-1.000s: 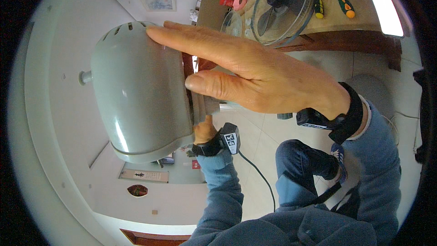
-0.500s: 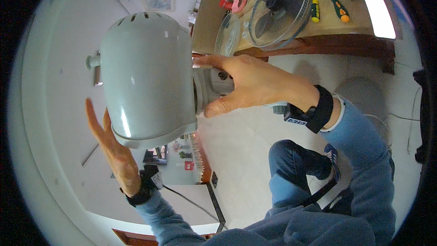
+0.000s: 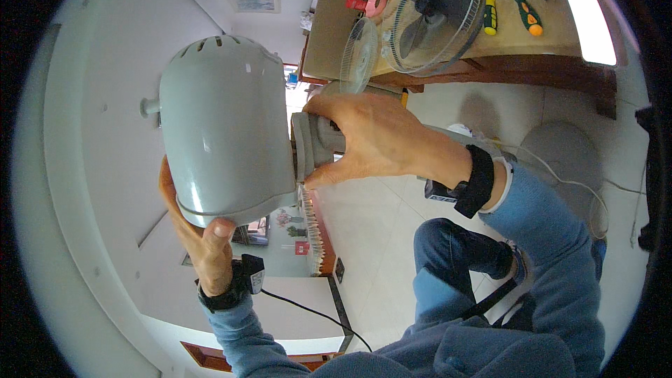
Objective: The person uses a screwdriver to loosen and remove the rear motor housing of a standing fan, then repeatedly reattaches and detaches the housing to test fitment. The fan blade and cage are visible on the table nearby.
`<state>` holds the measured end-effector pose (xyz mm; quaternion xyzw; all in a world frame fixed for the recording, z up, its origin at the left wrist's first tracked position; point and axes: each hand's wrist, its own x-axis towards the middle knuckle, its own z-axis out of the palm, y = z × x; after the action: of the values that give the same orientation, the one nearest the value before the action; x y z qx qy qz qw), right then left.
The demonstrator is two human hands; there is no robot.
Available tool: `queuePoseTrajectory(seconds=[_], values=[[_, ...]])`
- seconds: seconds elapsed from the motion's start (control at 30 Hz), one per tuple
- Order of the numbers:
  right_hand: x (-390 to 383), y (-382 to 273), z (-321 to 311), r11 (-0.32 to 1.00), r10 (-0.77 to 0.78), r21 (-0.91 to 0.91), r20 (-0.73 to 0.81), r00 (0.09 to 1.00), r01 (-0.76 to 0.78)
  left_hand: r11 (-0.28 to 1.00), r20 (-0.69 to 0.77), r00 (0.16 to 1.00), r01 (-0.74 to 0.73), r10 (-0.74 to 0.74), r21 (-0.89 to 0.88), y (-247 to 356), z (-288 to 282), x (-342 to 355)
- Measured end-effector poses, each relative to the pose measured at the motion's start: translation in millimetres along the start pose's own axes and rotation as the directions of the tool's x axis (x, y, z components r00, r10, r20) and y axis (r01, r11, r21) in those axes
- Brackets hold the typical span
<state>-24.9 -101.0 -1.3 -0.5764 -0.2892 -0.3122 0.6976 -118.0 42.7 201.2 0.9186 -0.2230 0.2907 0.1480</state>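
Observation:
A pale grey-green fan motor housing is held up at the left, with vent slots at its top and a small knob on its left side. My left hand grips its lower left end, the thumb at the lower edge and the other fingers behind it. At the housing's right side is a grey neck. My right hand is closed round this neck, thumb below and fingers above, with part of the fingers hidden. Black straps are on both wrists.
A wooden table at the upper right bears a fan grille with dark blades, two screwdrivers and a lit phone. A clear round cover is at its edge. A round grey stool stands below, beside a white cord.
My left hand has gone from spread fingers beside the housing to gripping its lower end. My right hand has shifted slightly left and tightened round the neck. The housing has moved slightly down.

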Motion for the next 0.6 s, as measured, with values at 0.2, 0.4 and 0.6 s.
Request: queuePoseTrajectory(seconds=[0.2, 0.4, 0.6], values=[[-1, -2, -4, 0.998, 0.024, -0.057, -0.017, 1.0, -0.025, 0.999, -0.013, 0.999, 0.031, -0.031, -0.02, 3, -1, 1], [2, 0, 6, 0.995, 0.004, -0.097, 0.003, 1.0, -0.003, 0.995, 0.026, 0.999, 0.03, -0.027, -0.1, -14, -8, 5], [1, -2, 4, 0.996, -0.004, -0.089, 0.041, 0.999, 0.007, 0.96, 0.101, 0.989, -0.076, 0.106, -0.269, -54, -21, 8]])
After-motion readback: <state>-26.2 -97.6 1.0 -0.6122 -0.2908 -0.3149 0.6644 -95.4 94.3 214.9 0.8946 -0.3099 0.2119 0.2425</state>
